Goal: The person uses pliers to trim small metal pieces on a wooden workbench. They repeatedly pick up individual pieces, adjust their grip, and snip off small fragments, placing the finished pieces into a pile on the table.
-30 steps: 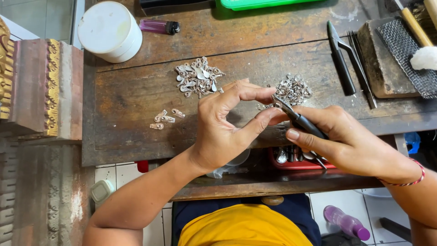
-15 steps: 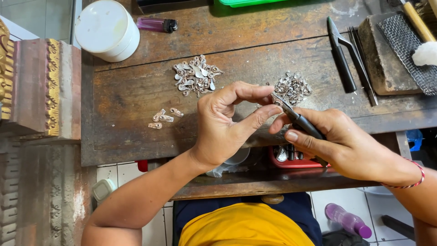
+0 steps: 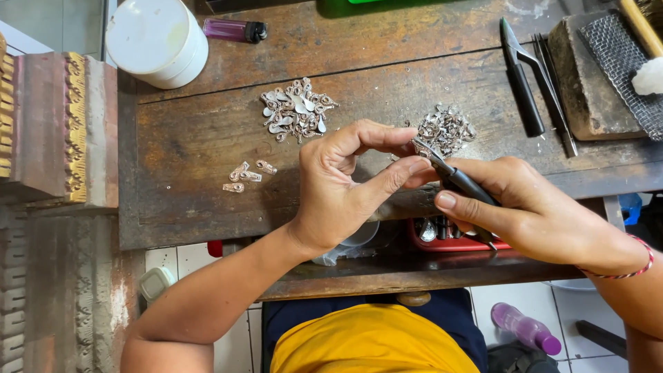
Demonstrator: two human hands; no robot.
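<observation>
Both hands have drifted slightly lower over the bench since a second ago, and their pose has hardly changed. The left hand (image 3: 338, 190) curls with forefinger and thumb pinched toward each other; whatever tiny piece sits between their tips is too small to make out. The right hand (image 3: 532, 214) is closed round the dark, smooth handles of slim pliers (image 3: 452, 176), whose metal tip meets the left fingertips.

Just beyond those fingertips lies a tangled heap of silvery metal bits (image 3: 445, 130), shiny and curly. Farther left of the fingers sits a second heap of flat, teardrop-shaped silver pieces (image 3: 297, 110), and three stray ones (image 3: 247, 174) lie apart, left of the left hand. All rest on a worn, scratched wooden bench (image 3: 193, 138).

A white round tub (image 3: 157, 40) and a purple lighter (image 3: 235, 30) stand at the far left. Black tweezers (image 3: 521, 79) lie right of the fingers. Beneath the hands, partly hidden by them, is a red tray (image 3: 449, 238).
</observation>
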